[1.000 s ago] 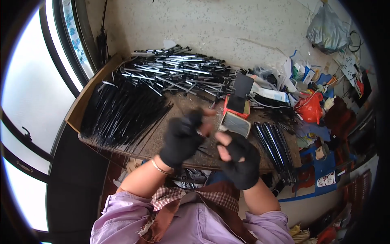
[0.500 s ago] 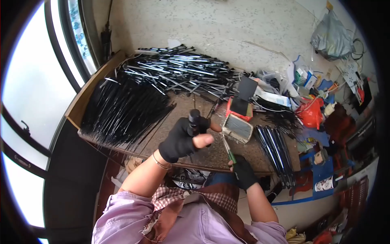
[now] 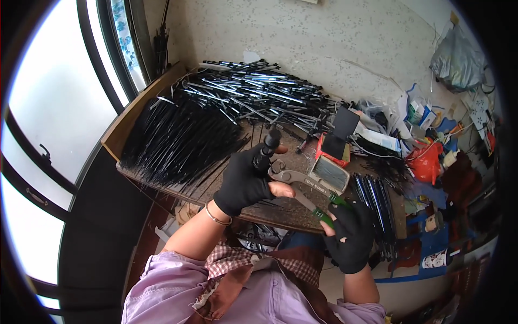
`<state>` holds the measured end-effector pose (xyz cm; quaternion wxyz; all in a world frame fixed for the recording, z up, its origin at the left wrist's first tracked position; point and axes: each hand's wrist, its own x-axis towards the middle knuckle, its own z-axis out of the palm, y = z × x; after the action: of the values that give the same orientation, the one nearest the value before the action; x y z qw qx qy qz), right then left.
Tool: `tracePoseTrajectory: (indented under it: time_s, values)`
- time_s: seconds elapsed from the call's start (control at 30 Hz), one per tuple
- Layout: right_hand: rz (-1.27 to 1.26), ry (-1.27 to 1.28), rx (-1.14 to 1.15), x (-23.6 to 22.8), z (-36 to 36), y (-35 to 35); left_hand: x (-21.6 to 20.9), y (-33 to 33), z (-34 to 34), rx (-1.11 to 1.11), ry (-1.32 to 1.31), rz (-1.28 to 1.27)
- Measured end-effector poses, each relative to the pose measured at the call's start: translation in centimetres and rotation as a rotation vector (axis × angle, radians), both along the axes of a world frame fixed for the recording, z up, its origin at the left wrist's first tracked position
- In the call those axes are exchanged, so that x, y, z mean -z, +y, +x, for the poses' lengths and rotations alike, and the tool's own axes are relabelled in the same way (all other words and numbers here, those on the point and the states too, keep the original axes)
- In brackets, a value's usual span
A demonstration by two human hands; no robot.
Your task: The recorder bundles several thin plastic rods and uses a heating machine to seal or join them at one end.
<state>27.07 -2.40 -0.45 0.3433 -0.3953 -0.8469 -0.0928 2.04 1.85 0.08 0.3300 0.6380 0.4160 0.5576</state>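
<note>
In its black fingerless glove, my left hand [image 3: 243, 181] is closed around a black, round-ended rod [image 3: 272, 139], whose end points up toward me. My right hand [image 3: 350, 235], gloved the same way, grips the green handles of a pair of pliers [image 3: 310, 186]. The handles are spread apart. The pliers' jaws reach the rod beside my left fingers; whether they bite on it or on a thin wire there I cannot tell. Just beyond the pliers lies a small open tin [image 3: 330, 174] of thin grey wires.
A red box [image 3: 333, 150] with black flaps stands behind the tin. Thin black ribs [image 3: 172, 137] are heaped at the left, silvery shafts [image 3: 259, 83] along the back. A row of dark shiny tubes [image 3: 372, 200] lies at the right, near a red plastic bag [image 3: 426, 162].
My right hand has come up and to the right, and the pliers now show opened out, with their jaws at the rod. My left hand still holds the rod; the whole view has shifted slightly.
</note>
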Motion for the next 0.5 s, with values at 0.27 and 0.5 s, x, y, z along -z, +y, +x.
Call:
tracePoseTrajectory:
  time_s: [0.27,0.5]
  values:
    - [-0.062,0.081,-0.229,-0.1,-0.5,-0.4,-0.2,-0.6,-0.2,0.11,-0.06,-0.058]
    - [-1.255,0.679,-0.408,0.6,-1.1,-1.6,-1.1,-0.9,0.5,0.092,-0.181,-0.15]
